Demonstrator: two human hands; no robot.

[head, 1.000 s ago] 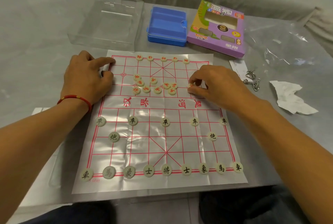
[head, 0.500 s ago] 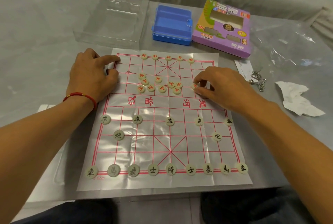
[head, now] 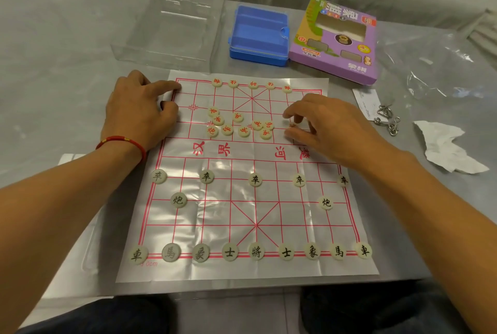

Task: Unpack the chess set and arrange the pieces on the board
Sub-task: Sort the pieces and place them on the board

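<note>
- 汉界 is printed in red across the middle band of the board sheet (head: 188, 228), seen inverted, beside two more red characters.
- "0cm" is printed in red at its near left corner.
- The black pieces' near row (head: 255, 251) is marked 車 馬 象 士 將 士 象 馬 車.
- 卒 is marked on five black pieces (head: 255, 179), 炮 on two (head: 326, 202).
- Red marks on the loose pieces (head: 243, 130) are too small to be read.

My silvery board (head: 269, 199) carries a red grid. Cream pieces bear black characters near me (head: 255, 251), red ones farther off (head: 244, 131). A red bracelet (head: 121, 142) circles my wrist. Beyond: a blue case (head: 259, 35), a purple box (head: 338, 40).
</note>
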